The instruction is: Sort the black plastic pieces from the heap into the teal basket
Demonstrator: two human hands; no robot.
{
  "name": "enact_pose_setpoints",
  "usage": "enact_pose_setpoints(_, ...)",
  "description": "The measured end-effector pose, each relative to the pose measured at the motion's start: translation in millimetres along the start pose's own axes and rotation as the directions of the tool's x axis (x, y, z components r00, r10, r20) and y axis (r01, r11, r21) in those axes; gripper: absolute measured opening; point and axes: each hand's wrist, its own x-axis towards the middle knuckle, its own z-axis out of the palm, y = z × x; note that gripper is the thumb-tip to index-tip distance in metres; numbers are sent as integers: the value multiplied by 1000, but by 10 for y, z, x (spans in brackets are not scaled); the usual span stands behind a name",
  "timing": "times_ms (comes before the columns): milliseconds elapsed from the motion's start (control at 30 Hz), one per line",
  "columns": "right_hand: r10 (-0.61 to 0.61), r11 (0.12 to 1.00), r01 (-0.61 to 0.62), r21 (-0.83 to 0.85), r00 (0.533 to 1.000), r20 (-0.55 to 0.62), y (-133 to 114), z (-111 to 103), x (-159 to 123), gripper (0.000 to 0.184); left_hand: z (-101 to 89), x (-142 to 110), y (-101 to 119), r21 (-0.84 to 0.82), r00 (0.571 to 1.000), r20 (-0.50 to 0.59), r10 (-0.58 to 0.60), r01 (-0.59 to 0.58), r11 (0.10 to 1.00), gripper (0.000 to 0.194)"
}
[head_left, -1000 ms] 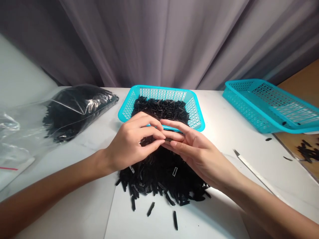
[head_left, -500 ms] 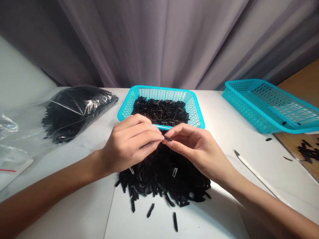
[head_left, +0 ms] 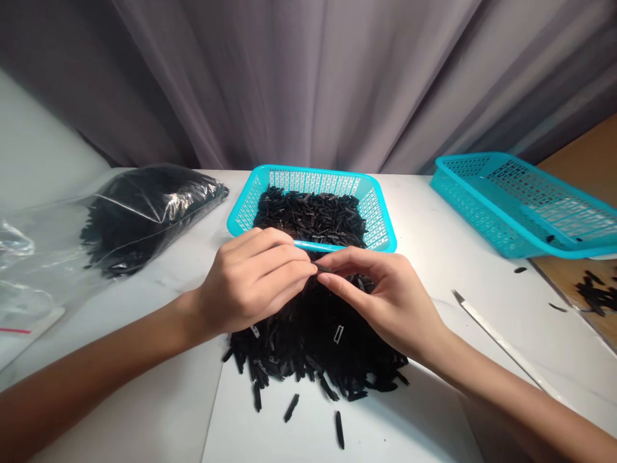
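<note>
Between the fingertips of both hands is a small, narrow black piece [head_left: 322, 267], mostly covered by the fingers. My left hand [head_left: 260, 276] is closed on its left end, knuckles up. From the other side, my right hand [head_left: 373, 283] pinches it between thumb and fingers. Beneath the hands spreads a heap of similar black pieces [head_left: 318, 350] on a white sheet [head_left: 270, 437], with a pale metal-looking clip [head_left: 339, 334] lying on top. Just beyond the hands stands a turquoise basket [head_left: 385, 225] partly filled with black pieces.
On the left lies a clear plastic bag [head_left: 144, 212] full of black pieces. A second turquoise basket [head_left: 486, 209] stands at the far right, a few bits inside. A white-handled pointed tool [head_left: 501, 341] rests right of my forearm. Loose black pieces [head_left: 595, 292] lie on a brown surface.
The fingers of both hands have shifted slightly on the black piece, and less of it shows now. My right hand has turned and lowered a little. Everything around stays put.
</note>
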Motion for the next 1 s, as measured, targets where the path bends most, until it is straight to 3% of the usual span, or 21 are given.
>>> enact_pose_setpoints(233,-31,998,30,-56,999,-25,-4,1,-5,9,-4,21,-18,78,997,-22,71,-69,995,14)
enact_pose_setpoints(400,-8,999,5,-54,999,-44,-1,-5,-3,8,-1,6,-21,82,999,-28,27,-25,996,7)
enact_pose_setpoints(600,-19,999,18,-37,999,-28,-13,-9,10,9,7,1,-28,83,998,-35,52,-49,995,14)
enact_pose_setpoints(833,-32,999,28,-46,996,-82,6,-19,-3,9,26,-24,-41,-26,997,-27,-72,72,997,16)
enact_pose_setpoints(1000,-47,997,41,-71,995,-84,3,-21,4,8,19,-11,-38,-33,997,-33,-73,72,997,18)
